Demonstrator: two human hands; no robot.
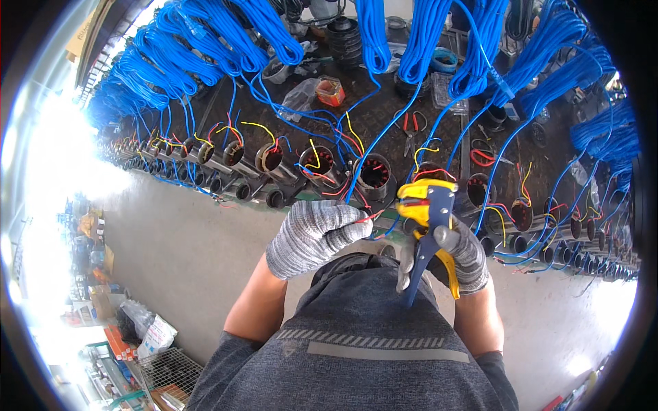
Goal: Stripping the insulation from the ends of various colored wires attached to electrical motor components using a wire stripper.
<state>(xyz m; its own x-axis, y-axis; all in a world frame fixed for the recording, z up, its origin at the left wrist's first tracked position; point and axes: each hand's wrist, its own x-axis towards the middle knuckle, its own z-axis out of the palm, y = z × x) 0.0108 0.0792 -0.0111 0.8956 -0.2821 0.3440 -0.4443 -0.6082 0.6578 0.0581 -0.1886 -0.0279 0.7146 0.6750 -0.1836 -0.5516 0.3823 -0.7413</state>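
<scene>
My left hand (312, 231), in a grey striped knit glove, pinches a thin red wire (369, 218) between thumb and fingers. The wire's tip points right, toward the wire stripper (436, 226). That tool has a yellow head and dark blue and yellow handles. My right hand (468, 255), also gloved, is closed around its handles. A small gap shows between the wire tip and the tool's jaws. Just beyond both hands stands an open metal cylinder (373, 172) with red windings inside, and a blue cable (384, 132) runs down past it.
Metal cylinders with red, yellow and blue wires line the bench edge. Coiled blue cables (425, 48) hang over the dark bench (301, 130). On it lie red-handled pliers (411, 129), red-handled scissors (484, 156) and a small orange-red container (330, 92). A wire basket (170, 375) stands lower left.
</scene>
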